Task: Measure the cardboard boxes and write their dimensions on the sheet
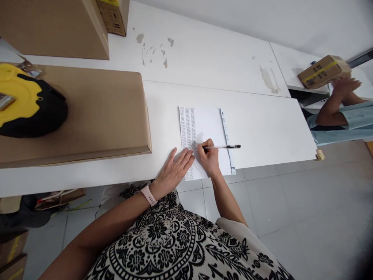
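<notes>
A white sheet of paper (208, 120) lies on the white table, with columns of small handwriting down its left part and a blue printed strip along its right edge. My right hand (208, 157) rests on the sheet, fingers closed round a pen (229, 147) with a clear barrel and black cap end. The pen's tip is hidden by the fingers, close to the third column of writing. Flat across the sheet's lower left edge lies my left hand (176, 168), its fingers stretched out over the written columns. A pink watch band circles the left wrist.
A long cardboard box (107, 112) lies left of the paper, carrying a yellow and black object (32, 103). Larger boxes (55, 27) stand behind. At far right, a co-worker's hands touch a taped carton (323, 72). The white table (262, 124) has peeled patches.
</notes>
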A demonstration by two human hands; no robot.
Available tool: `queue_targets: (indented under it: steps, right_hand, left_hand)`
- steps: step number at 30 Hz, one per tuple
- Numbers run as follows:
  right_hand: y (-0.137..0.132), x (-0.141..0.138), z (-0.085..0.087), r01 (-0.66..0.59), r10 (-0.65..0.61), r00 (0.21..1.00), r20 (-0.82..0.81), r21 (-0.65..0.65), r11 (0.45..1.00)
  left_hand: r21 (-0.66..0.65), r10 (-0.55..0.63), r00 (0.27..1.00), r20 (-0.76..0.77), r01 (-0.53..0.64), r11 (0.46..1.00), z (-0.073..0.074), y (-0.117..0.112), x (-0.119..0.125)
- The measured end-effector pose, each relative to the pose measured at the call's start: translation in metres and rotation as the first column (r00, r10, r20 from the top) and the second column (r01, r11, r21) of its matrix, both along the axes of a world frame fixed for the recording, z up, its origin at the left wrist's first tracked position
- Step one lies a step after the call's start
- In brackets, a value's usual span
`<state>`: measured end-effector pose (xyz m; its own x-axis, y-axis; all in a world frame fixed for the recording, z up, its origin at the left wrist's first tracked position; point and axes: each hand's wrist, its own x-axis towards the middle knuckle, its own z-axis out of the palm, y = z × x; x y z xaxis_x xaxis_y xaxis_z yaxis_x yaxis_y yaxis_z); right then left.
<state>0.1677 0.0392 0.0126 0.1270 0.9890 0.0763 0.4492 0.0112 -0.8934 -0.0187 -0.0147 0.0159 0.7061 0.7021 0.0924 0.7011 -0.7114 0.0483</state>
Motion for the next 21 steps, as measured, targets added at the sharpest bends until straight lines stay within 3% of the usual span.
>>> queue_targets:
  steps: [21]
  right_hand:
    - [-0.0008, 0.0006, -0.0005, 0.015, -0.015, 1.000, 0.007, -0.001, 1.000]
  left_hand:
    - [0.033, -0.002, 1.000, -0.021, 0.002, 0.999, 0.0011, 0.0000, 0.0008]
